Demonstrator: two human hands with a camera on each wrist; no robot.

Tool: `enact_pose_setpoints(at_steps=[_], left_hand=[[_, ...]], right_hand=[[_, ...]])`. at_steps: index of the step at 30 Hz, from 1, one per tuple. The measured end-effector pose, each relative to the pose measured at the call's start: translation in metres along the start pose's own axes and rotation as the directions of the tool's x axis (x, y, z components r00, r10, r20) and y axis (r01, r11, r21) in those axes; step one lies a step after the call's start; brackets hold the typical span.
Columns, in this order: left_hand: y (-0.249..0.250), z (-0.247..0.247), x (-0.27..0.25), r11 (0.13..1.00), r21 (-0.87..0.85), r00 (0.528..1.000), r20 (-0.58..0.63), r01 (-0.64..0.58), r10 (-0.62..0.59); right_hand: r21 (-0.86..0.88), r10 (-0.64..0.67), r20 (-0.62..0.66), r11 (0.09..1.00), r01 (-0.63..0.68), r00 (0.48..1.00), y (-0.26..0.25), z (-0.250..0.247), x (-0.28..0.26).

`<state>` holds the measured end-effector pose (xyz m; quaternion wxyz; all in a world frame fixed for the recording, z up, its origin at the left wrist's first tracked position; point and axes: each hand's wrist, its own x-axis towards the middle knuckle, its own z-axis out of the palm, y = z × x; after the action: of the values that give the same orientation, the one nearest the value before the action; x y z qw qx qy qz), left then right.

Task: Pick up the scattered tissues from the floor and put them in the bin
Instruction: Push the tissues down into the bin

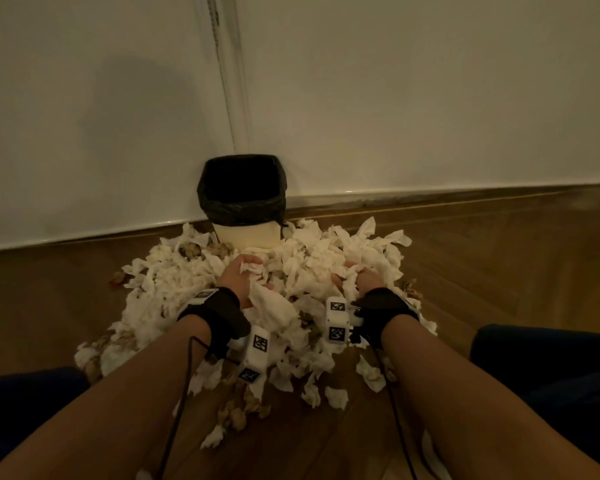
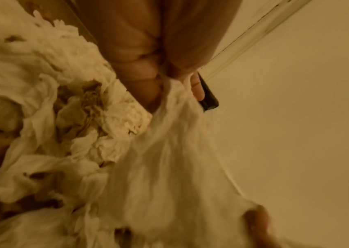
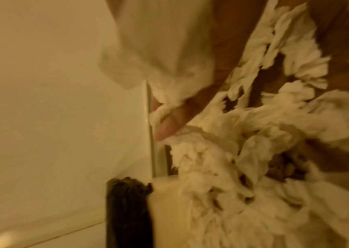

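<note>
1. the bin [image 1: 245,233] stands upright in the far wall corner, mouth up, black liner [image 1: 241,183] folded over its rim.
2. tissues [image 1: 174,271] lie heaped on the floor [image 1: 499,271] against the bin's near side, spreading left, right and near.
3. left hand [image 1: 239,277] has its fingers curled round a tissue wad [image 1: 267,306] that trails down toward the near side.
4. right hand [image 1: 355,280] is clenched on tissues too.
5. left wrist view shows fingers [image 2: 197,87] pinching a hanging sheet [image 2: 169,159], its long axis vertical.
6. right wrist view, blurred, shows a thumb [image 3: 169,124] pressing tissue, and the bin's pale side [image 3: 165,209].
</note>
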<state>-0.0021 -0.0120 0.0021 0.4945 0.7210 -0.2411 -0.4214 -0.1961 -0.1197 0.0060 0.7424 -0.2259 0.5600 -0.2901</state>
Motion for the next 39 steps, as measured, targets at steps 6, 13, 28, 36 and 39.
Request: enact_pose_setpoints(at_steps=[6, 13, 28, 36, 39], left_hand=[[0.062, -0.024, -0.008, 0.983, 0.102, 0.980, -0.114, -0.153, 0.164], [0.178, -0.048, -0.030, 0.936, 0.271, 0.969, -0.040, -0.223, 0.243], [0.225, -0.052, -0.072, 0.929, -0.010, 0.928, 0.047, -0.370, 0.370], [0.233, -0.041, -0.064, 0.934, 0.004, 0.933, -0.029, -0.359, 0.358], [0.227, -0.041, -0.059, 0.923, 0.090, 0.925, -0.034, -0.373, 0.377]], right_hand=[[0.141, -0.073, 0.144, 0.989, 0.053, 0.987, -0.052, 0.034, -0.047], [-0.085, -0.258, 0.327, 0.950, 0.300, 0.909, -0.130, 0.090, -0.115], [-0.259, -0.661, 0.279, 0.647, 0.717, 0.697, -0.145, 0.134, -0.144], [0.259, -0.421, 0.386, 0.903, 0.342, 0.821, -0.132, 0.130, -0.124], [0.184, -0.364, 0.404, 0.931, 0.315, 0.839, -0.126, 0.122, -0.110]])
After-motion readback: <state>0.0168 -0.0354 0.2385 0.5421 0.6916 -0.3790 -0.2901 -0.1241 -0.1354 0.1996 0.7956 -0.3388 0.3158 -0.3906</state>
